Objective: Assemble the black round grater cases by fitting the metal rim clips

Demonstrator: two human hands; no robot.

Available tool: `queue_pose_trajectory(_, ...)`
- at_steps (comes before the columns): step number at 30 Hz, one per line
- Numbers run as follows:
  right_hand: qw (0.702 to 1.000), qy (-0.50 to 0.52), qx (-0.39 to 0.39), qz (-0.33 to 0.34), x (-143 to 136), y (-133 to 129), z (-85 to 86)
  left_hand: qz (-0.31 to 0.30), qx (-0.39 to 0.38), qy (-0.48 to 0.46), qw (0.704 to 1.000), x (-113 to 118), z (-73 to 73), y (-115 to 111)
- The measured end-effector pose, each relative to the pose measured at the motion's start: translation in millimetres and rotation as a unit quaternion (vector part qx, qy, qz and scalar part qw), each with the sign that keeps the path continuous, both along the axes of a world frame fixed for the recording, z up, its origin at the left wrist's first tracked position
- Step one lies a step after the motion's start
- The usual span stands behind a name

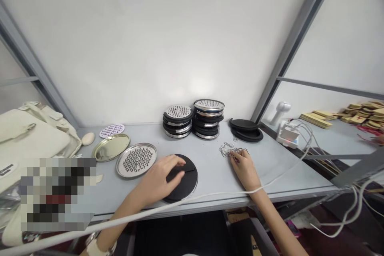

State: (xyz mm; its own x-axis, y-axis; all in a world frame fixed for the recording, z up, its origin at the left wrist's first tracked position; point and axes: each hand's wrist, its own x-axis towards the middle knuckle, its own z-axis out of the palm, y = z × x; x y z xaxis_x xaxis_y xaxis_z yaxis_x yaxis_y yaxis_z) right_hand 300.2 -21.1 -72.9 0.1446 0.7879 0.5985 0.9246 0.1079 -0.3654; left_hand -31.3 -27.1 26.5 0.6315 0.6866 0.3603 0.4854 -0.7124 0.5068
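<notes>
My left hand (163, 176) rests by a round black disc (187, 182) with a thin shiny rim, near the table's front edge. Its thumb and fingers are spread apart over the disc's left part and grip nothing. At the small pile of bent metal wire clips (224, 150), the fingertips of my right hand (244, 168) are pinched together among the clips. Left of the disc lies a round metal grater plate (137, 161) with raised holes. A shallow gold-coloured round tin lid (111, 148) lies behind it, touching or overlapping its edge.
Two stacks of black-and-metal round graters (178, 122) stand against the wall. Black rings (247, 130) lie at back right. A white cable (210, 196) crosses the front. A cream bag (33, 136) sits left, near a purple-patterned oval (112, 130). Right is a power strip (288, 134).
</notes>
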Motion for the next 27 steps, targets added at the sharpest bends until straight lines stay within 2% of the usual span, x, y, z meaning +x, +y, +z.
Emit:
queue_pose_trajectory(2,1.0,0.001,0.0,0.006,0.3,1.4,-1.8,0.001,0.006,0.043,0.999,-10.1,-7.1,-13.4)
queue_pose_trajectory(5,1.0,0.005,0.001,0.02,0.6,3.5,-4.4,-0.01,-0.01,0.089,0.996,-21.3,-27.8,-25.2)
queue_pose_trajectory(8,0.999,0.014,0.0,0.043,1.1,4.6,-5.9,-0.003,0.001,0.106,0.994,-25.8,-47.0,-25.2)
queue_pose_trajectory(10,0.998,0.018,-0.002,0.056,1.2,5.0,-6.6,-0.002,0.014,0.118,0.993,-26.2,-54.1,-22.4)
queue_pose_trajectory(17,0.997,0.017,0.018,0.076,0.5,5.4,-7.4,-0.028,0.113,0.152,0.982,-29.3,-59.8,-17.8)
queue_pose_trajectory(21,0.996,0.008,0.05,0.072,-5.6,-0.3,3.5,-0.042,0.179,0.162,0.969,-28.5,-66.1,-15.4)
queue_pose_trajectory(24,0.991,-0.012,0.049,0.127,-25.9,-11.9,18.0,-0.043,0.235,0.15,0.959,-25.8,-72.8,-12.6)
queue_pose_trajectory(27,0.972,-0.038,-0.044,0.229,-59.1,-25.7,31.7,-0.027,0.278,0.122,0.952,-23.2,-74.6,-9.9)
